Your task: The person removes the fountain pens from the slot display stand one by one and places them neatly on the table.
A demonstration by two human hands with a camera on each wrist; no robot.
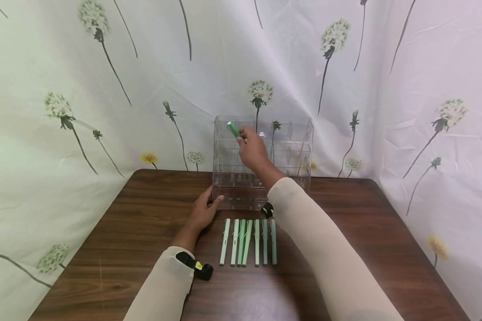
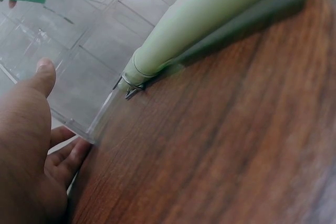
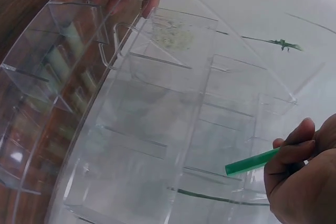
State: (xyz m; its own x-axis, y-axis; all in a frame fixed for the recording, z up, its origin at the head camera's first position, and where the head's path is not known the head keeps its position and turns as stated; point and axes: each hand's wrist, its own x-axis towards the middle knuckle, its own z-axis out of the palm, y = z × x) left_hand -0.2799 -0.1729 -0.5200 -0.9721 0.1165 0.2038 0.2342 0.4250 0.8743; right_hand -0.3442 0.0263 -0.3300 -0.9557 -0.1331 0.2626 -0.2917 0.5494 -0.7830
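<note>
A clear tiered plastic organizer (image 1: 225,156) with divided compartments stands at the table's back edge. My left hand (image 1: 204,210) holds its lower left corner; in the left wrist view the thumb lies at the front and the fingers bend round the side. Over the upper left compartments, my right hand (image 1: 252,149) pinches a green pen (image 1: 233,129), tilted, one end sticking out past the fingers. In the right wrist view the green pen (image 3: 252,162) is near the upper tiers. Several clipped pens (image 1: 247,243), from pale to greyish green, lie roughly side by side before the organizer.
The brown wooden table (image 1: 116,249) meets a white curtain (image 1: 209,58) with dandelion prints behind and at the sides. A black strap (image 1: 194,265) with a small camera is on the left wrist. The right forearm reaches over the table's right half.
</note>
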